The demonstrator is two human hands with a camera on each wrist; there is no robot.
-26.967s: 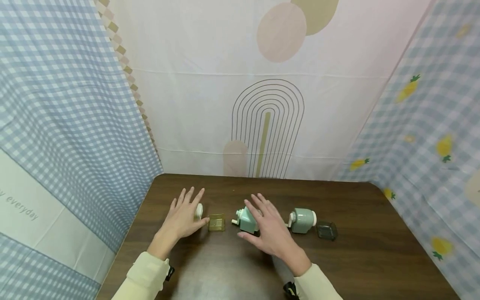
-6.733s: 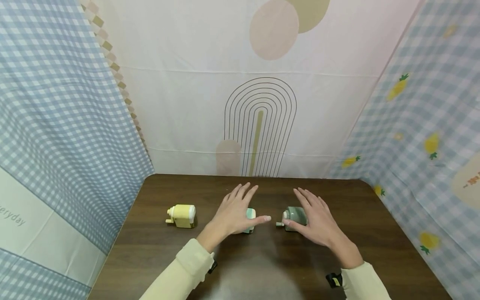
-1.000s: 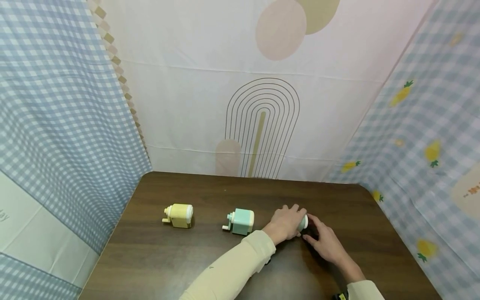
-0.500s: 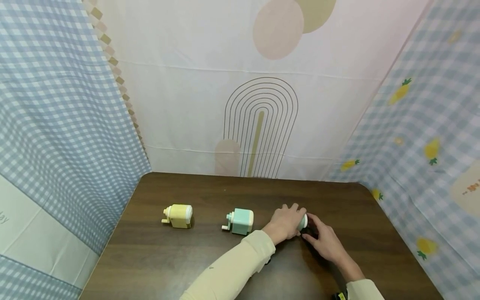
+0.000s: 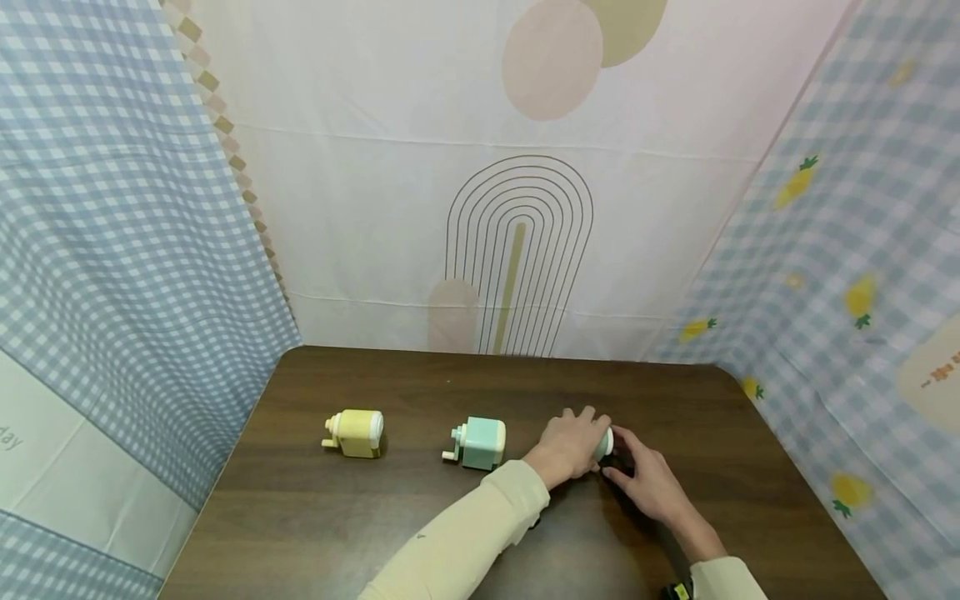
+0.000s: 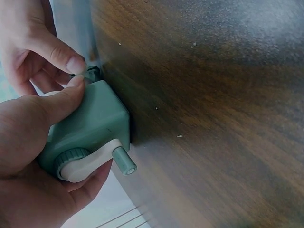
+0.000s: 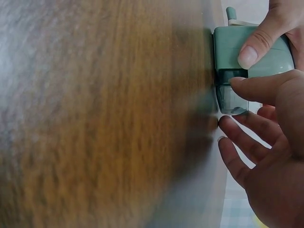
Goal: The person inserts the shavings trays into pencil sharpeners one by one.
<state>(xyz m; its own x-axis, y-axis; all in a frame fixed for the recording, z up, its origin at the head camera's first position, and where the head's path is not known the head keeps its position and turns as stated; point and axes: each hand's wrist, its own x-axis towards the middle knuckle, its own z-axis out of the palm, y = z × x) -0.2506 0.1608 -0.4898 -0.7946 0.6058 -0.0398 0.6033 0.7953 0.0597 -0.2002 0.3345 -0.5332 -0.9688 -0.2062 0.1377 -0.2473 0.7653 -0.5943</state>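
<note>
My left hand (image 5: 573, 446) grips a dark green hand-crank pencil sharpener (image 6: 95, 118) on the table, thumb on its upper face and fingers around the far side. Its pale crank arm with a green knob points away from my right hand (image 5: 652, 483). At the opposite end, a clear dark shavings drawer (image 7: 232, 99) sticks partly out of the lower opening. My right thumb and fingers pinch this drawer, as the right wrist view shows. In the head view, the left hand hides most of the sharpener.
To the left on the brown wooden table (image 5: 360, 525) stand a mint-green pencil sharpener (image 5: 483, 442) and, farther left, a yellow one (image 5: 358, 433), their cranks facing left. Patterned cloth (image 5: 360, 208) hangs behind the table and along both sides.
Earlier, drawers lay loose beside the sharpeners, then both open hands hovered over the table. Now the left hand holds the dark green sharpener and the right its drawer; the last second shows hardly any movement.
</note>
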